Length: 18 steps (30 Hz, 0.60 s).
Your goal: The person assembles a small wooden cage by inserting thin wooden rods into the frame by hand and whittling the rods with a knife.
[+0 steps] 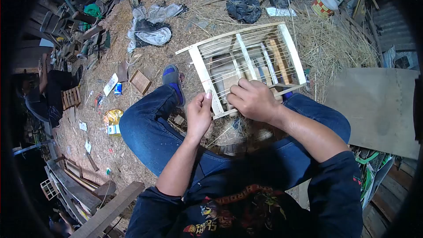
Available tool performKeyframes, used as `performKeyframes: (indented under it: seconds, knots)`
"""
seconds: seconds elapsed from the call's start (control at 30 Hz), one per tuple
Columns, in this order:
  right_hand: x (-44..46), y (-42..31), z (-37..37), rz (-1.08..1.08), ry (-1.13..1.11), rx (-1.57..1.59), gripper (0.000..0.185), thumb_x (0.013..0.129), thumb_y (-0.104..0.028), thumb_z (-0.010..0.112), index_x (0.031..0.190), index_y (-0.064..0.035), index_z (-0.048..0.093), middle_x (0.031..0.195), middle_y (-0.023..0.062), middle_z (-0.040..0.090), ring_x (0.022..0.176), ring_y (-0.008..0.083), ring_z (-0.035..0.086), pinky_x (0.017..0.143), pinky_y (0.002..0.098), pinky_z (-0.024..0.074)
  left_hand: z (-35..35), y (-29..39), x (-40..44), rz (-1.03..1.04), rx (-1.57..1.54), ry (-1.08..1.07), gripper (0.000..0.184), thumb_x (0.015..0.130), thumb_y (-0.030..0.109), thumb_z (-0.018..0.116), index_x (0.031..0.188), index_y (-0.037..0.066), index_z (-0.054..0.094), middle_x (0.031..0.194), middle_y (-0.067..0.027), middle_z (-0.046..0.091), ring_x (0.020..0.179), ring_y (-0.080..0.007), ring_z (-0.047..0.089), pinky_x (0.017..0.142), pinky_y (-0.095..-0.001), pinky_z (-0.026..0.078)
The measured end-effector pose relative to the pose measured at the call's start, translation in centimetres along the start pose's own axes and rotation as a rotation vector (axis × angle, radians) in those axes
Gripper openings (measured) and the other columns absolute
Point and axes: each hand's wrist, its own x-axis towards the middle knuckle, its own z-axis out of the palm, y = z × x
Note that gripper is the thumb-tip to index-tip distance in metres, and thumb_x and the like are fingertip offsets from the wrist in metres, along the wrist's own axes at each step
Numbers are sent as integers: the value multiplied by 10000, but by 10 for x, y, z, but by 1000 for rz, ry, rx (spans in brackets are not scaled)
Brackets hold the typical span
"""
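Observation:
A pale wooden cage (249, 66) with thin, closely set bars is propped between my knees, its near edge toward me. My left hand (199, 112) is closed on the cage's near left corner, with the thumb laid along the end board (206, 79). My right hand (253, 99) is curled over the near side, fingers pinched at the thin bars beside the edge rail. The fingertips of the right hand are partly hidden, so the exact bar they grip does not show. Slats and a brown strip (280, 61) cross the inside of the frame.
A small wooden box (140, 82) and a blue can (118, 88) lie on the straw-littered ground to the left. A flat board (374, 105) lies at the right. Buckets (324, 4) and a black bag (244, 6) stand beyond. Another person (48, 88) sits at far left.

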Motion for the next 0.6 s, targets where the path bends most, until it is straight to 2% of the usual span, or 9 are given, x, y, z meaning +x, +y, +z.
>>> performKeyframes:
  seconds: [0.2, 0.27, 0.6]
  knots:
    - [0, -2, 11, 40, 36, -31, 93, 774, -194, 693, 810, -150, 619, 846, -15, 587, 866, 157, 625, 604, 278, 502, -2, 1, 2, 48, 21, 0, 327, 1109, 247, 598, 1071, -44, 744, 773, -14, 690, 703, -59, 559, 627, -289, 463]
    - [0, -3, 13, 46, 46, -24, 85, 779, -184, 688, 817, -141, 625, 816, -10, 552, 776, 164, 583, 601, 289, 497, -2, 4, 1, 36, 33, -8, 324, 1107, 242, 601, 1072, -46, 745, 774, -14, 691, 699, -58, 558, 625, -287, 462]
    - [2, -6, 17, 51, 51, -47, 96, 757, -193, 684, 805, -142, 619, 798, -13, 530, 757, 156, 564, 576, 286, 458, -1, 16, 0, 47, 28, -22, 331, 1120, 255, 587, 1052, -32, 737, 732, 16, 647, 665, -51, 529, 594, -275, 432]
